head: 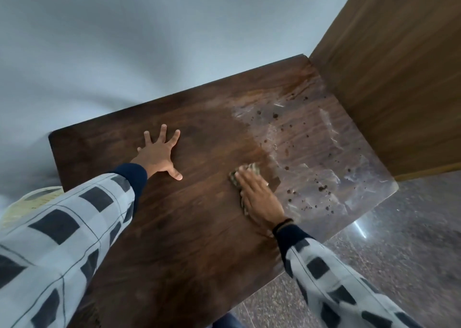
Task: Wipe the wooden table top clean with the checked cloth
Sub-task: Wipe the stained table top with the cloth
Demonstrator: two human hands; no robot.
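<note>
The dark wooden table top (189, 203) fills the middle of the view. My left hand (159, 155) lies flat on it at the centre left, fingers spread, holding nothing. My right hand (259, 198) presses the checked cloth (235, 178) flat against the wood right of centre; only the cloth's left edge and a bit past the fingertips show. Right of the cloth, the far right part of the table top is dull and smeared, with several dark specks of dirt (323, 188) scattered over it.
A tall wooden panel (389, 78) stands against the table's far right side. A pale wall (124, 41) runs behind the table. Speckled stone floor (399, 253) lies below the right edge. A yellowish round object (30, 203) sits low at the left, mostly hidden by my sleeve.
</note>
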